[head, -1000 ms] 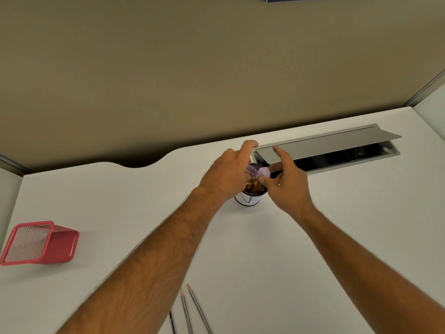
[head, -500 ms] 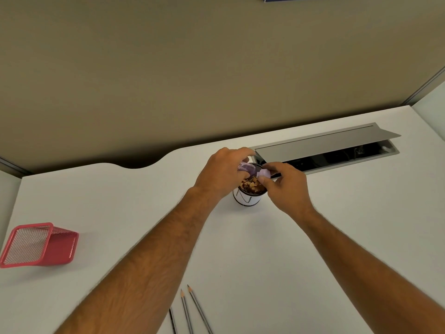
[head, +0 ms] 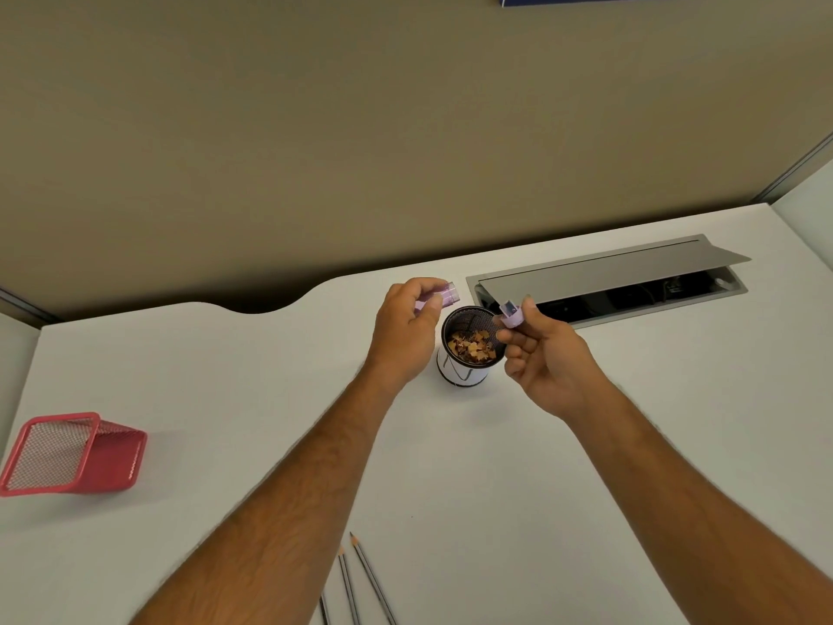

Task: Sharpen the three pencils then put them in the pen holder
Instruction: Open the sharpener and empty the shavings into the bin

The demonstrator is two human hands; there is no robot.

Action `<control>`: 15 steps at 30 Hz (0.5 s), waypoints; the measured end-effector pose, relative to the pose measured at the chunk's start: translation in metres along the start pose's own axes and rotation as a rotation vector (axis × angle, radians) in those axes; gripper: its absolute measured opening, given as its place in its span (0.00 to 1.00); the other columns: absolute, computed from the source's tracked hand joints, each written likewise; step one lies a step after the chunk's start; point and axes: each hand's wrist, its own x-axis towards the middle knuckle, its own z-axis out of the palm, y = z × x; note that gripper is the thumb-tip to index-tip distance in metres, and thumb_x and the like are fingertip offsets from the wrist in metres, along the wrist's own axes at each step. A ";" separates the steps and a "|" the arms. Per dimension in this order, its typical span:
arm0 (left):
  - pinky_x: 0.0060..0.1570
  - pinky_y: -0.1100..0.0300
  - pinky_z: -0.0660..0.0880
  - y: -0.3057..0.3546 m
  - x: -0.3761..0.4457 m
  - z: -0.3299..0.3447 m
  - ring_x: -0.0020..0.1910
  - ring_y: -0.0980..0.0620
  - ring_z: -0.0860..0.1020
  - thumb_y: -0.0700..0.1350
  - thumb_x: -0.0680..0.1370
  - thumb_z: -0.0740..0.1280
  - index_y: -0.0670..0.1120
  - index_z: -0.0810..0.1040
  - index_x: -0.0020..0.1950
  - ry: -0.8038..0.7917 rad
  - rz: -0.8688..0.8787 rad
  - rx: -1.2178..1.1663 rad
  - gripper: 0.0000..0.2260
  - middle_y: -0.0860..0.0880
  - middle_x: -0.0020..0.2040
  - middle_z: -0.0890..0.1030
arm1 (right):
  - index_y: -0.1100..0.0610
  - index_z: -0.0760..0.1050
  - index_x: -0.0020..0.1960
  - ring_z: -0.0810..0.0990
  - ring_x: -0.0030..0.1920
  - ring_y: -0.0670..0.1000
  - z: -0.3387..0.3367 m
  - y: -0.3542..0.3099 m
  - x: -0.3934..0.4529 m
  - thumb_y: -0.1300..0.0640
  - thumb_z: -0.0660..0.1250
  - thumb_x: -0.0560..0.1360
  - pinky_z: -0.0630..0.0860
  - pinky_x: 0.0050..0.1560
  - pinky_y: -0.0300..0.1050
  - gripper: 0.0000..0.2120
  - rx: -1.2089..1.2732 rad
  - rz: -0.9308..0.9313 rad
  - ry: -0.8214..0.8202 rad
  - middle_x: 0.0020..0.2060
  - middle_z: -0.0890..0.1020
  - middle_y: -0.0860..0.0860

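The left hand [head: 405, 327] pinches a clear purple sharpener case [head: 444, 296] between curled fingers [head: 423, 286] and thumb, holding it just left of and beyond the cup rim. The right hand [head: 545, 354] pinches the purple sharpener head [head: 511, 314] between thumb and forefinger, blade side up, at the right rim of the cup; its other fingers are loosely curled. The two sharpener parts are apart, one on either side of the cup mouth.

Between the hands stands a black mesh cup [head: 466, 349] with a white lower wall, upright on the tabletop [head: 225, 376]. Brown and tan shavings [head: 471, 349] cover its bottom.

Three pencils [head: 360, 579] lie on the near edge of the tabletop, between the forearms, tips pointing far. They are side by side and partly cut off by the frame edge.

A red mesh pen holder [head: 76, 453] lies tipped on its side at the far left of the tabletop, its mouth facing left, well apart from the pencils.

To the right of the cup, a grey cable hatch [head: 608, 272] is set in the tabletop with its lid raised.
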 end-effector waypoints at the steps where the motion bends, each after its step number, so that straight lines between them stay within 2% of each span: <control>1: 0.52 0.59 0.75 0.000 -0.001 0.000 0.54 0.50 0.76 0.43 0.81 0.60 0.51 0.77 0.60 -0.006 -0.014 -0.018 0.11 0.50 0.59 0.74 | 0.64 0.79 0.54 0.71 0.29 0.46 0.000 0.000 -0.001 0.46 0.63 0.79 0.70 0.24 0.35 0.21 -0.001 0.002 -0.019 0.32 0.80 0.53; 4: 0.49 0.64 0.74 0.001 -0.005 0.001 0.53 0.51 0.75 0.42 0.81 0.60 0.50 0.78 0.60 -0.029 0.018 -0.031 0.11 0.50 0.58 0.75 | 0.64 0.78 0.55 0.74 0.30 0.47 -0.001 -0.001 -0.004 0.48 0.61 0.80 0.75 0.27 0.36 0.19 -0.010 -0.011 -0.075 0.34 0.81 0.54; 8: 0.45 0.79 0.70 0.003 -0.011 -0.001 0.54 0.55 0.74 0.41 0.81 0.61 0.49 0.78 0.60 -0.053 0.092 0.012 0.11 0.49 0.58 0.75 | 0.61 0.79 0.59 0.77 0.35 0.48 -0.002 -0.001 -0.008 0.57 0.64 0.80 0.79 0.34 0.38 0.12 -0.101 -0.132 -0.150 0.44 0.83 0.55; 11: 0.45 0.80 0.69 0.002 -0.018 -0.004 0.55 0.54 0.74 0.40 0.80 0.62 0.49 0.78 0.60 -0.054 0.123 0.018 0.11 0.48 0.59 0.76 | 0.61 0.78 0.61 0.81 0.42 0.50 0.000 0.001 -0.012 0.63 0.68 0.76 0.81 0.40 0.41 0.13 -0.197 -0.299 -0.154 0.49 0.84 0.55; 15: 0.47 0.78 0.70 0.004 -0.029 -0.011 0.53 0.54 0.75 0.40 0.80 0.62 0.48 0.78 0.61 -0.052 0.140 0.004 0.11 0.49 0.58 0.76 | 0.60 0.80 0.59 0.83 0.52 0.56 0.007 0.005 -0.024 0.68 0.70 0.73 0.83 0.48 0.44 0.15 -0.324 -0.462 -0.134 0.53 0.84 0.60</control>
